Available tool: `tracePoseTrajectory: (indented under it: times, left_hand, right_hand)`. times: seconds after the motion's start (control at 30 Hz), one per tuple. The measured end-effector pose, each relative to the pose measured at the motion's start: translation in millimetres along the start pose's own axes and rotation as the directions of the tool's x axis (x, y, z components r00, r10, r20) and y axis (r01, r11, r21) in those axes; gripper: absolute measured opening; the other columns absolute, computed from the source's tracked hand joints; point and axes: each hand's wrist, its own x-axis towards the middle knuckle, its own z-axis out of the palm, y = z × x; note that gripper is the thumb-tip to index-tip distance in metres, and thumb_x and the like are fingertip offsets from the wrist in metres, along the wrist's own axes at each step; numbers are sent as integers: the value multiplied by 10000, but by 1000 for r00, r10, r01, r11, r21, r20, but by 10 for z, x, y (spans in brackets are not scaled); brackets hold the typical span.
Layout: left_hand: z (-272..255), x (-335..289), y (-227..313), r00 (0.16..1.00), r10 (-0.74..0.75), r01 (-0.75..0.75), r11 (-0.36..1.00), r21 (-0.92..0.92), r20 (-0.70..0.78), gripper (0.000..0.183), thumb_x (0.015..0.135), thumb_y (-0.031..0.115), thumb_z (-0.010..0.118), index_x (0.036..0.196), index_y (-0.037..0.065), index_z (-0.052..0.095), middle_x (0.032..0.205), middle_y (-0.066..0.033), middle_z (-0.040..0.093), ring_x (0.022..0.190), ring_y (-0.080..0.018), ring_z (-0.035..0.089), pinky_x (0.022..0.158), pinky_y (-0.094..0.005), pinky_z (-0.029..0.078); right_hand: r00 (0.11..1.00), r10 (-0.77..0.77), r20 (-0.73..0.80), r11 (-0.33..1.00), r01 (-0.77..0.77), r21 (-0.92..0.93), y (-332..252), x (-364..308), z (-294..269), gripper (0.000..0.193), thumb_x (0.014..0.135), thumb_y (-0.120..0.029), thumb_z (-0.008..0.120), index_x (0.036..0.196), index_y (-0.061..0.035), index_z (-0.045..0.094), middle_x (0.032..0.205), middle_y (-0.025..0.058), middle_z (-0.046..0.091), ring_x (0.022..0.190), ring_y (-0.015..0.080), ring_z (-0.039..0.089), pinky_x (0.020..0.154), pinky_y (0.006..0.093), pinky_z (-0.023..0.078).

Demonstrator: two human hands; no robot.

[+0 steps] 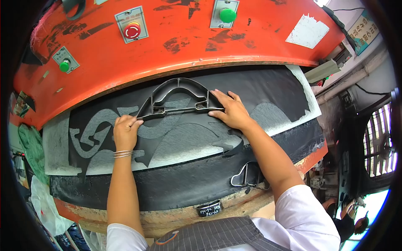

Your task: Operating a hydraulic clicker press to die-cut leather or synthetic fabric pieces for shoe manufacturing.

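A curved metal cutting die [180, 110], arched on its far side and straight on the near side, lies level over a black sheet [268, 85]. My left hand [125, 129], a bracelet at its wrist, is closed on the die's left end. At the right end, my right hand [231, 109] grips it with the thumb on the near side and fingers over the far side. Several curved shapes are cut out of the sheet, showing grey fuzzy material below. A pale layer [312, 108] sticks out around the sheet's edges.
Beyond the sheet stands an orange press [176, 50] with a red button [132, 30] and green buttons [228, 15]. Nearer me are a small metal die [246, 172] and a black-sided piece [209, 208]. A plastic bag [47, 205] hangs left; another person [351, 224] is far right.
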Motion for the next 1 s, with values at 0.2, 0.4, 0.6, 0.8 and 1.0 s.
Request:
tracePoseTrajectory:
  times: [0.2, 0.4, 0.6, 0.8, 1.0]
  left_hand:
    - [9, -28, 18, 1000, 0, 0, 1000, 8, -9, 171, 744, 150, 729, 809, -5, 703, 814, -108, 643, 812, -276, 584, 740, -348, 462]
    - [13, -14, -6, 1000, 8, -8, 1000, -21, -9, 172, 749, 154, 719, 808, -6, 702, 818, -111, 645, 815, -278, 588, 745, -349, 463]
    - [24, -5, -7, 1000, 2, -2, 1000, -6, -3, 171, 741, 174, 734, 827, 26, 725, 820, -85, 654, 802, -269, 570, 744, -362, 453]
    - [-6, -12, 2, 1000, -27, 27, 999, -48, -11, 173, 747, 177, 729, 816, 19, 722, 814, -86, 648, 810, -273, 566, 751, -365, 450]
    - [-355, -98, -148, 988, -152, 142, 943, -300, -12, 250, 765, 189, 742, 959, 34, 714, 870, -107, 651, 829, -252, 615, 764, -342, 491]
  right_hand:
    - [1000, 14, 5, 1000, -14, -5, -16, -5, -24, 692, 819, -396, 676, 1384, -83, 429, 1410, 155, 455, 1335, 299, 380, 1138, 431, 209]
    - [998, 55, -1, 998, -55, -35, -34, -12, 1, 686, 828, -406, 661, 1380, -71, 430, 1397, 156, 469, 1329, 249, 403, 1135, 424, 215]
    - [999, 31, 5, 999, -31, -39, 33, -1, 28, 680, 831, -401, 660, 1380, -74, 429, 1392, 173, 468, 1302, 269, 432, 1128, 434, 221]
    - [998, -52, -28, 994, 49, -97, 10, -10, -14, 688, 829, -398, 666, 1372, -50, 427, 1373, 184, 484, 1294, 285, 440, 1115, 457, 234]
    - [980, 23, -196, 998, -12, 58, -184, -115, -48, 743, 771, -382, 739, 1367, -56, 436, 1310, 183, 526, 1266, 341, 438, 1075, 456, 281]
